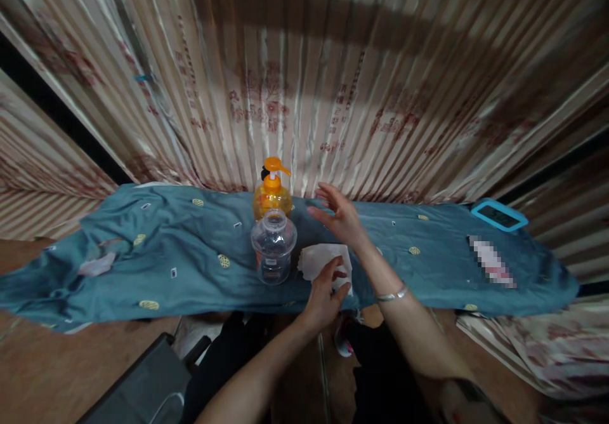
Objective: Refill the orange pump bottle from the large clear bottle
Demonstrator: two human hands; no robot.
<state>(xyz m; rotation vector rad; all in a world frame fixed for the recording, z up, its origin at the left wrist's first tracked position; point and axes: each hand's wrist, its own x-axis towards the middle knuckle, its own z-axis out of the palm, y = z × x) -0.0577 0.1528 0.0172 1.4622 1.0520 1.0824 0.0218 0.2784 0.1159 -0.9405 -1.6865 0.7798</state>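
Note:
A clear plastic jar with a narrow neck and a wide shoulder stands upright on the blue-green cloth. Just behind it is an amber pump bottle with an orange pump head, its lower part hidden by the jar. To the right of the jar lies a white sheet, like a tissue or paper. My left hand is over the near part of this sheet, fingers bent and apart; whether it touches the sheet is unclear. My right hand hovers beyond the sheet, fingers apart, with nothing in it.
The cloth covers a long, narrow table. A blue-framed device with a dark screen and a blurred-out item lie at the right. A pale crumpled piece is at the left. Pleated curtains hang behind.

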